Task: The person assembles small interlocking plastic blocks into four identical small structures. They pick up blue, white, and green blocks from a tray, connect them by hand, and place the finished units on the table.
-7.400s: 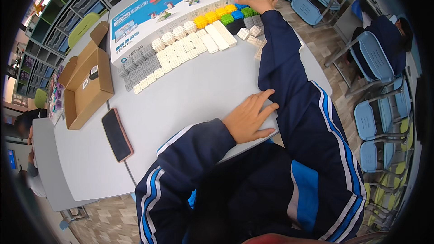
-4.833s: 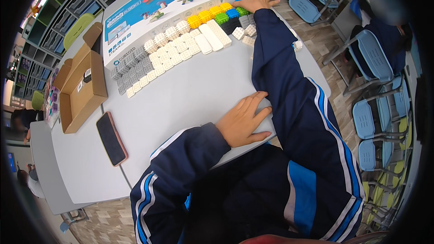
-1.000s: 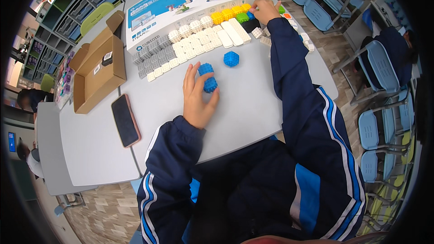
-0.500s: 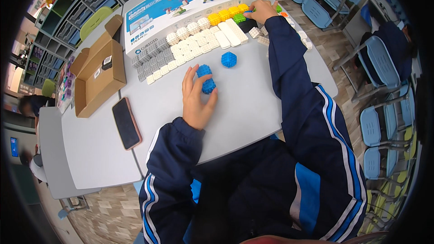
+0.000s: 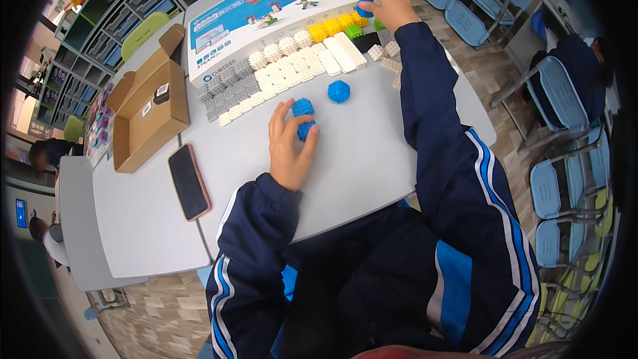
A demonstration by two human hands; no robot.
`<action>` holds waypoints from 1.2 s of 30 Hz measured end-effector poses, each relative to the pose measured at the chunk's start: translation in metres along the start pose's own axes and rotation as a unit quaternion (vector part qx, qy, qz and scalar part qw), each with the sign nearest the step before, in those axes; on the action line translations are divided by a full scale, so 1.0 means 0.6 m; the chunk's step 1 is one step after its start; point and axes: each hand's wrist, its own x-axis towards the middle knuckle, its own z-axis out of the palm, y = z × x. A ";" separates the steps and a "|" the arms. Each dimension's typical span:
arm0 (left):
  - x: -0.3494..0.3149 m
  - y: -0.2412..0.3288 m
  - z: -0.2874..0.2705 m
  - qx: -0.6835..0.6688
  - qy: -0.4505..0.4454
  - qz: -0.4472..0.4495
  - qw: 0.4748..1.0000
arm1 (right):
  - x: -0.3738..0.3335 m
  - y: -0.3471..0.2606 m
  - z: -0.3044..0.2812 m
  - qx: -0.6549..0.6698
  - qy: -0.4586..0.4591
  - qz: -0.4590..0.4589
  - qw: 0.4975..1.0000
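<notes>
The left hand [image 5: 289,149] lay on the grey table [image 5: 372,159], fingers loosely curled around 2 blue blocks [image 5: 304,116] that sat touching each other, the thumb pressed against the nearer one and the fingertips resting beside the farther one; the grip looked light, more a cupping than a firm clasp. A 3rd blue block [image 5: 338,91] stood alone just beyond, apart from the hand. The right hand [image 5: 391,5] was stretched far across the table to the end of the block rows, fingers bent down over a blue piece [image 5: 363,10] there; whether it actually gripped that piece could not be told. Beside it ran a short line of yellow blocks [image 5: 329,28] and a green block [image 5: 353,31], then long white bars [image 5: 344,52], with rows of small white blocks [image 5: 286,70] and grey blocks [image 5: 222,90] trailing toward the left. Behind the rows lay a flat printed box lid [image 5: 266,6]. An open cardboard box [image 5: 149,116] sat on the left, and a dark phone [image 5: 189,181] lay flat near the table's front edge. Blue chairs [image 5: 558,133] stood to the right.
</notes>
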 end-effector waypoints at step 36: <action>0.006 0.001 0.001 -0.070 -0.036 -0.108 0.991 | -0.251 -0.139 -0.023 0.372 -0.084 -0.375 0.845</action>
